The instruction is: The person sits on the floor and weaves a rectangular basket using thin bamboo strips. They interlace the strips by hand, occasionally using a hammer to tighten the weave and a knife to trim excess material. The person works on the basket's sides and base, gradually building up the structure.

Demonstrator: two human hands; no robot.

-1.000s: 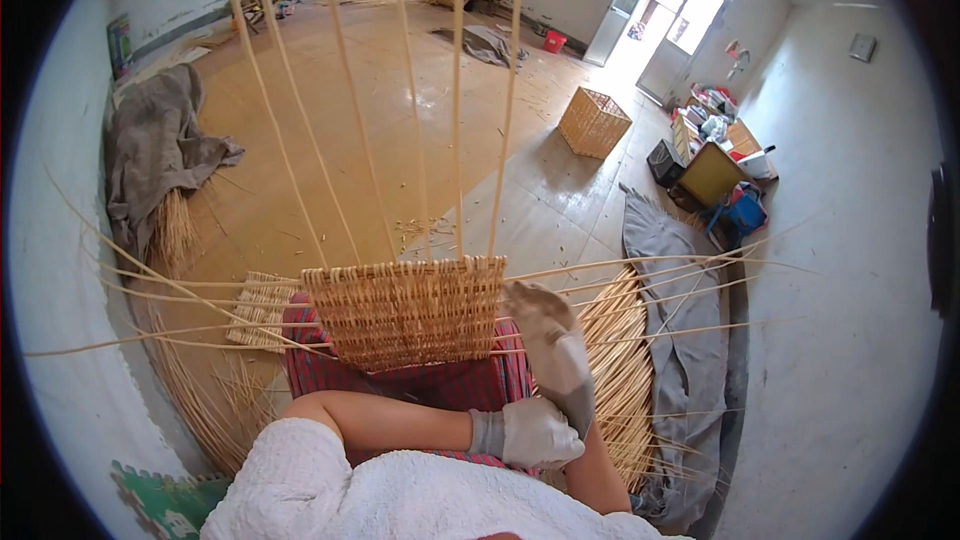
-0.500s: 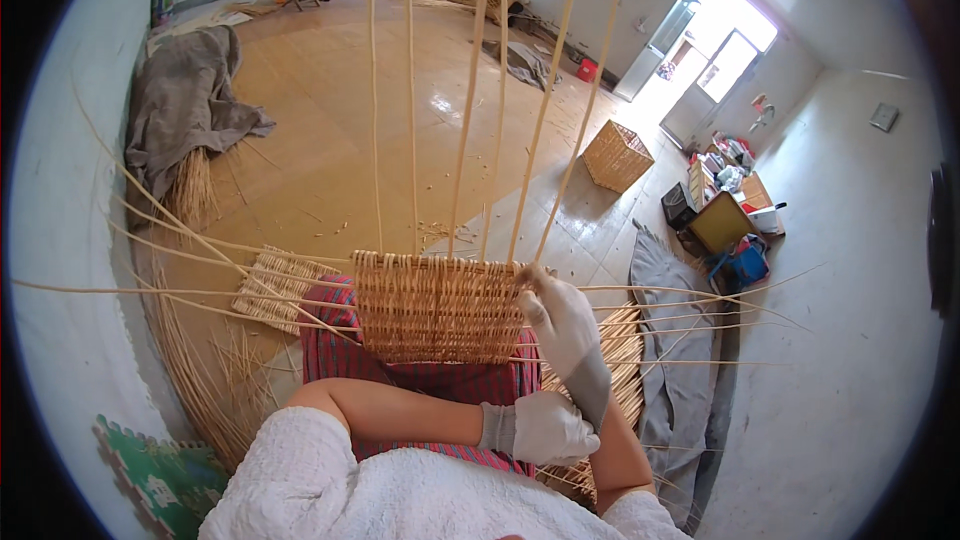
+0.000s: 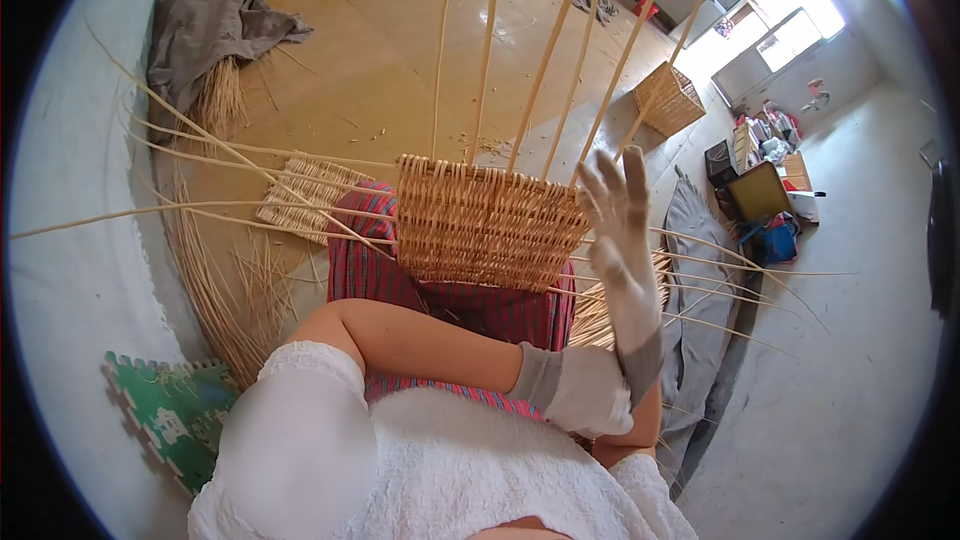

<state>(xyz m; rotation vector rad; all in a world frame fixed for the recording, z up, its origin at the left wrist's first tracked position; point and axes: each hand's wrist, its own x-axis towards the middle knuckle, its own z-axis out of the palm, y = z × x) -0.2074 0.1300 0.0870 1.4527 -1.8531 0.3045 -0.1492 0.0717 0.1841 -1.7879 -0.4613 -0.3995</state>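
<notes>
My left hand (image 3: 590, 392), in a white glove with a grey cuff, reaches across my body and is closed on the grey cuff (image 3: 638, 370) of my right glove. My right hand (image 3: 618, 240), also gloved, is raised with fingers spread beside the top right corner of a woven wicker panel (image 3: 480, 220). The panel rests on red striped cloth (image 3: 362, 270) over my lap, with long pale rods (image 3: 220, 207) sticking out at both sides and upward.
Another woven panel (image 3: 292, 198), loose rods (image 3: 190, 270) and draped grey cloth (image 3: 205, 15) lie leftward; a straw bundle (image 3: 590, 315) under grey cloth (image 3: 690, 240) lies rightward. Behind stand a wicker box (image 3: 670, 100), a cluttered table (image 3: 790, 172) and an open doorway (image 3: 785, 15). Walls (image 3: 850, 320) flank me.
My right hand has risen and spread its fingers at the panel's corner. My left hand stays on the cuff, a little higher. The view has shifted, so the room sits higher and further right.
</notes>
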